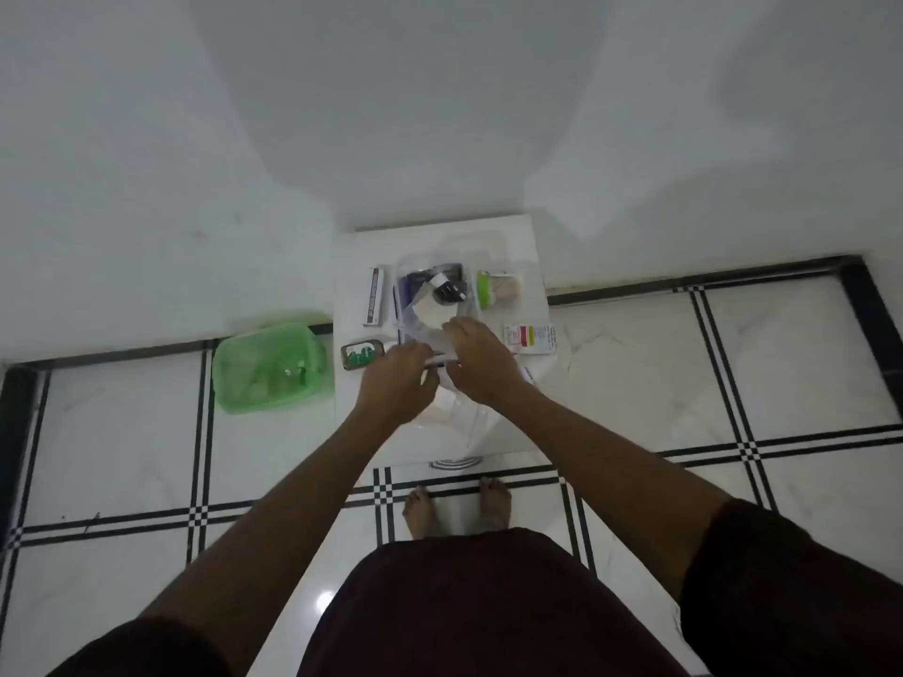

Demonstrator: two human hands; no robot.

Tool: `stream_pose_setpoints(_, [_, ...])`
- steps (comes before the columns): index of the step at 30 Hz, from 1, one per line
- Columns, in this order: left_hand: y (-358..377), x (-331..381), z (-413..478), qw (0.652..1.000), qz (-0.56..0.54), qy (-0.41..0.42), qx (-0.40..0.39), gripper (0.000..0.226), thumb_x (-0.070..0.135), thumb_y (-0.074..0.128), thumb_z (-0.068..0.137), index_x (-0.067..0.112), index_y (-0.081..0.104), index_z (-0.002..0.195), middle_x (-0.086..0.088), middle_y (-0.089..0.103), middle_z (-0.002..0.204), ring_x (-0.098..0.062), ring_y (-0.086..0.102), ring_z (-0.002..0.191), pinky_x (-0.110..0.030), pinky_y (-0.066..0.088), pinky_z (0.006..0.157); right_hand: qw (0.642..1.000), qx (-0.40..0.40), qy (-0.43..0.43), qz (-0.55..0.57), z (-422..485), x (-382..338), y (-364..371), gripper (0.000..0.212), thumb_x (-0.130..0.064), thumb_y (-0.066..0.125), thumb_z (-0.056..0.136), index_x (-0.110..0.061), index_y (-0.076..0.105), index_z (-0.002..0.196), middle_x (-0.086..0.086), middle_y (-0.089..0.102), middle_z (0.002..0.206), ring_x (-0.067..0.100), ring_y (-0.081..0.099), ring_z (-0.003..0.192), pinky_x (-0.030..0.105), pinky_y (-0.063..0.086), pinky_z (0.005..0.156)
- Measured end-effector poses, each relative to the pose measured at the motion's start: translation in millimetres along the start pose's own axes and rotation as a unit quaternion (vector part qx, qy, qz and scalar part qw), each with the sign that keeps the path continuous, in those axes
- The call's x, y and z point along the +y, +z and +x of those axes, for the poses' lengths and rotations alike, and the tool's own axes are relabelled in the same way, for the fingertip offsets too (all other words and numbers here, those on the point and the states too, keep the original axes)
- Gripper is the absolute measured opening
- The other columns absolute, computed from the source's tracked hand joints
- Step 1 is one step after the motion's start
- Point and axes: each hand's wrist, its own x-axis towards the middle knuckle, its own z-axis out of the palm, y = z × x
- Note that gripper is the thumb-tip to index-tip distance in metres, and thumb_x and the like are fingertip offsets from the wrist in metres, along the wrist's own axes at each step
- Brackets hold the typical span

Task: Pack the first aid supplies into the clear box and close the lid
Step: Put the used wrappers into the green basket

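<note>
The clear box [405, 266] stands open on a small white table [518, 237], with a white gauze pad [435, 312] and dark items [447, 285] inside. My left hand [396, 383] and my right hand [481, 361] meet at the box's near edge, both gripping a small white packet [440, 356] with a dark end. The clear lid [469, 422] lies flat on the table beneath my wrists. A long white carton [374, 296] lies left of the box, a dark green packet [361, 355] below it. A green-capped roll [496, 288] and a printed sachet [530, 338] lie to the right.
A green plastic tub [271, 366] sits on the floor left of the table. The table stands against a white wall. White floor tiles with black lines surround it, and my bare feet [457, 505] are at its front edge.
</note>
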Motion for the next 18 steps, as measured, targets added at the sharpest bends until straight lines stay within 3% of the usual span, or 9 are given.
stream_pose_setpoints(5, [52.3, -1.3, -25.9, 0.979, 0.038, 0.026, -0.198, 0.044, 0.022, 0.055, 0.09, 0.014, 0.05, 0.132, -0.008, 0.054, 0.135, -0.027, 0.053, 0.12, -0.041, 0.049, 0.096, 0.995, -0.033, -0.033, -0.087, 13.6, 5.5, 16.6, 0.042, -0.005, 0.06, 0.078, 0.001, 0.053, 0.119, 0.021, 0.059, 0.12, 0.036, 0.052, 0.115, 0.042, 0.039, 0.104])
stream_pose_setpoints(7, [70.4, -10.9, -29.8, 0.978, 0.065, 0.064, -0.19, 0.05, 0.014, 0.067, 0.079, 0.009, 0.054, 0.127, -0.012, 0.057, 0.131, -0.028, 0.054, 0.119, -0.043, 0.055, 0.087, 0.993, -0.025, -0.037, -0.109, 17.4, 9.6, 22.7, 0.035, -0.003, 0.06, 0.077, 0.002, 0.058, 0.111, 0.022, 0.064, 0.109, 0.037, 0.058, 0.104, 0.043, 0.042, 0.101])
stream_pose_setpoints(10, [96.3, -23.7, -28.4, 0.97, 0.139, 0.09, -0.179, 0.059, 0.001, 0.085, 0.048, 0.008, 0.065, 0.103, -0.011, 0.067, 0.109, -0.027, 0.066, 0.095, -0.036, 0.06, 0.054, 0.99, -0.01, -0.048, -0.131, 20.9, 15.7, 29.2, 0.02, 0.001, 0.058, 0.074, 0.0, 0.065, 0.092, 0.019, 0.069, 0.087, 0.035, 0.062, 0.083, 0.041, 0.047, 0.093])
stream_pose_setpoints(14, [112.5, -26.9, -22.5, 0.966, 0.153, 0.118, -0.17, 0.043, -0.014, 0.07, 0.057, 0.003, 0.063, 0.095, -0.014, 0.063, 0.098, -0.03, 0.061, 0.08, -0.035, 0.053, 0.053, 0.987, 0.005, -0.063, -0.145, 19.3, 21.4, 37.7, 0.01, 0.0, 0.056, 0.077, -0.003, 0.066, 0.077, 0.016, 0.068, 0.072, 0.032, 0.062, 0.073, 0.039, 0.049, 0.09])
stream_pose_setpoints(18, [116.0, -27.4, -17.4, 0.949, 0.197, 0.178, -0.168, 0.028, -0.008, 0.078, 0.051, 0.006, 0.065, 0.072, -0.01, 0.062, 0.072, -0.024, 0.059, 0.061, -0.031, 0.051, 0.048, 0.991, 0.028, -0.063, -0.114, 18.9, 28.1, 41.2, 0.014, -0.007, 0.054, 0.084, -0.004, 0.065, 0.076, 0.014, 0.068, 0.078, 0.03, 0.062, 0.076, 0.036, 0.052, 0.082])
